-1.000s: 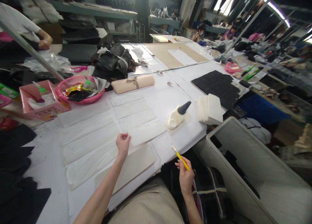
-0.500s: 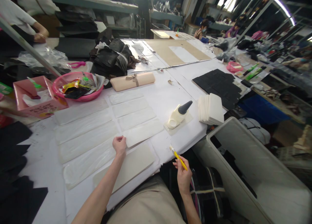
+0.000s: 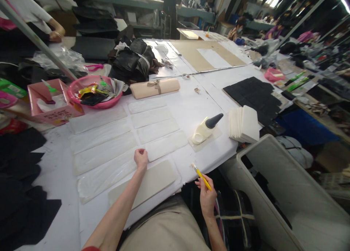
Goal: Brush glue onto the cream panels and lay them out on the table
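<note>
Slim yellow-handled brush (image 3: 201, 176), pinched in the right hand (image 3: 207, 196), its tip over the near edge of the white-covered counter (image 3: 210, 155), could smear the covering if dipped; the left hand (image 3: 140, 158), fingertips pressed together, pinching what I cannot tell, could skew the flat, pale rectangular strip (image 3: 168, 145) beside it.

red sleeve edge (image 3: 91, 248) seen on left arm (image 3: 121, 211) | creased beige garment (image 3: 164, 225) worn over lap | left hand (image 3: 141, 158), right hand (image 3: 207, 196) seen bare
</note>
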Tool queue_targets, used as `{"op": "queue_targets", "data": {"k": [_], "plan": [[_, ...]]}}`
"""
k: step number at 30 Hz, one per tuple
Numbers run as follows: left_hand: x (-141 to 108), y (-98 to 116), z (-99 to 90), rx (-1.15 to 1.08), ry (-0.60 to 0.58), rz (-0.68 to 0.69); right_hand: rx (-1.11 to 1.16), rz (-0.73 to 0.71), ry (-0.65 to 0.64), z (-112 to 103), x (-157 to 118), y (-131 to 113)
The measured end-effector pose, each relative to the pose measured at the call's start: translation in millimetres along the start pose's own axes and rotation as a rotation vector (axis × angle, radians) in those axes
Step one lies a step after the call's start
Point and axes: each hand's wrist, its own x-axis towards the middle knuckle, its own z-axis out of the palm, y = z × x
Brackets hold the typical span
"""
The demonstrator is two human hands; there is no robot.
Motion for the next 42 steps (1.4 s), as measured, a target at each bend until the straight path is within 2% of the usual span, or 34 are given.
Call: {"op": "queue_targets", "data": {"k": [7, 11, 13, 15, 17, 19, 22, 26, 29, 33, 39, 42], "plan": [[-9, 13, -14.2, 0.048, -0.002, 0.070, -0.018, -0.008, -0.005, -2, 7, -4], [-26, 19, -36.9, 0.043, -0.032, 0.121, -0.042, -0.063, 0.002, -4, 30, -10], [-38, 14, -56.4, 0.054, -0.129, 0.147, -0.060, -0.101, 0.007, -5, 50, -14], [-50, 3, -80.9, 0.037, -0.305, 0.097, -0.086, -0.153, 0.002, -4, 74, -18], [-62, -14, -108.6, 0.052, -0.394, 0.058, -0.122, -0.215, -0.011, -2, 98, -21], [-72, -32, -136.5, 0.106, -0.395, 0.036, -0.175, -0.278, -0.038, 1, 121, -23], [-83, -56, -173.4, 0.213, -0.331, -0.038, -0.270, -0.352, -0.091, 9, 150, -22], [-87, -74, -206.6, 0.393, -0.249, -0.104, -0.415, -0.449, -0.181, 20, 173, -20], [-83, -83, -218.9, 0.472, -0.208, -0.152, -0.540, -0.535, -0.264, 26, 182, -17], [-78, -97, -225.1, 0.426, -0.201, -0.227, -0.703, -0.614, -0.365, 26, 190, -16], [-76, -99, -226.3, 0.273, -0.238, -0.348, -0.854, -0.673, -0.421, 11, 187, -24], [-75, -97, -225.4, 0.224, -0.246, -0.369, -0.835, -0.664, -0.410, 1, 177, -27]]}}
